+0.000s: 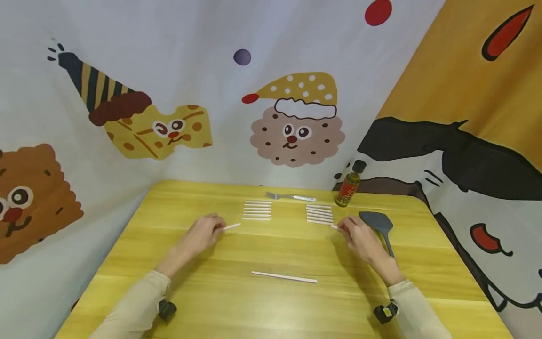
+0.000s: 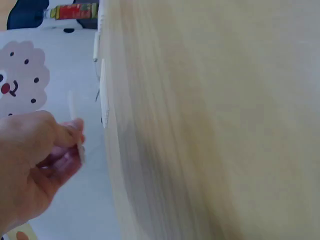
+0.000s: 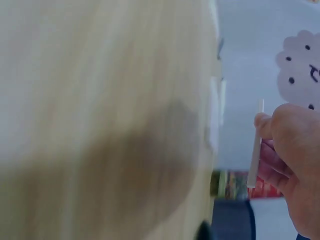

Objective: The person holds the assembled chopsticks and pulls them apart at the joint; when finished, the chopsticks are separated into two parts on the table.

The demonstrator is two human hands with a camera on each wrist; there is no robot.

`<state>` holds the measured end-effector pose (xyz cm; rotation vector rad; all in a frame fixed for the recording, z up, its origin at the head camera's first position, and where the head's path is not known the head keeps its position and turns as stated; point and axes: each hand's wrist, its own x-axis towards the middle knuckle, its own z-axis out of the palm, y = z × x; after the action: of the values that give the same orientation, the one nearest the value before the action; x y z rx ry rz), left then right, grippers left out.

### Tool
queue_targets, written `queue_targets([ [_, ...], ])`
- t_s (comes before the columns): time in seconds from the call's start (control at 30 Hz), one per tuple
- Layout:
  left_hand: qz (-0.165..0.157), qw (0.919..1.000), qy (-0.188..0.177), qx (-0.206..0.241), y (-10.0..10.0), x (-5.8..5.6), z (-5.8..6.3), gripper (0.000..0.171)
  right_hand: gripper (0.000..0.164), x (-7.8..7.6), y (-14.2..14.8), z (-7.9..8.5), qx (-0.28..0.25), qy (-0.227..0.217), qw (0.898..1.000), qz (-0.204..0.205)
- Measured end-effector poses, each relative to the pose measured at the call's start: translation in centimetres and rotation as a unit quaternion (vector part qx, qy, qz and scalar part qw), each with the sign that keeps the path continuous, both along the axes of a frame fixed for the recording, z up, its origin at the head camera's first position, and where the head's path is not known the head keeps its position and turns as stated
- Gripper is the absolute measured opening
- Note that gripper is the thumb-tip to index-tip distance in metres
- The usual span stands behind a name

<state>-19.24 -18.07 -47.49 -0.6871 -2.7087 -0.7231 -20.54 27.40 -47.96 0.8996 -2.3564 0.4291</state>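
My left hand (image 1: 205,234) pinches a short, thin white stick (image 1: 232,226) between thumb and fingers, just left of a stack of parallel white sticks (image 1: 257,211). In the left wrist view that stick looks blurred. Pinched in my right hand (image 1: 361,237) is another short white stick (image 3: 254,162), seen clearly in the right wrist view. Its tip lies near the lower right corner of a second stack of white sticks (image 1: 319,214). Closer to me lies a long white piece (image 1: 284,277); whether it is one stick or two end to end, I cannot tell.
A fork with a white handle (image 1: 304,198) lies behind the stacks. At the back right stands a dark-capped bottle (image 1: 348,184) with a red label. The grey spatula (image 1: 377,221) lies beside my right hand, partly under the forearm. A cartoon-printed curtain (image 1: 228,165) borders the table.
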Motion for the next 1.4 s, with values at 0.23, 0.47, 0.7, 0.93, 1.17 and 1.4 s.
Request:
queue_targets([
  [0.23,-0.027,0.999,-0.034,-0.002,3.3,-2.4,-0.7,0.007,0.014,-1.7,-2.3,-0.8,0.026,-0.03,0.999,0.022],
  [0.47,-0.006,0.9971,-0.075,0.01,5.2,-3.8,-1.5,0.01,0.009,-2.8,-4.1,-1.8,0.03,-0.071,0.997,-0.025],
  [0.7,-0.008,0.995,-0.099,0.008,5.8,-4.2,-2.1,0.015,0.008,-3.6,-4.9,-2.5,0.04,-0.084,0.995,-0.037],
  [0.93,-0.015,0.995,-0.099,0.005,6.0,-4.5,-2.4,0.016,0.009,-3.8,-4.7,-2.8,0.022,-0.084,0.995,-0.038],
  [1.17,-0.002,0.9936,-0.112,0.015,6.4,-4.9,-2.2,0.018,0.012,-3.7,-4.2,-2.5,0.025,-0.093,0.994,-0.05],
  [1.4,-0.002,0.9925,-0.121,0.015,6.7,-5.1,-2.3,0.015,0.011,-3.8,-4.1,-2.4,0.03,-0.102,0.993,-0.052],
])
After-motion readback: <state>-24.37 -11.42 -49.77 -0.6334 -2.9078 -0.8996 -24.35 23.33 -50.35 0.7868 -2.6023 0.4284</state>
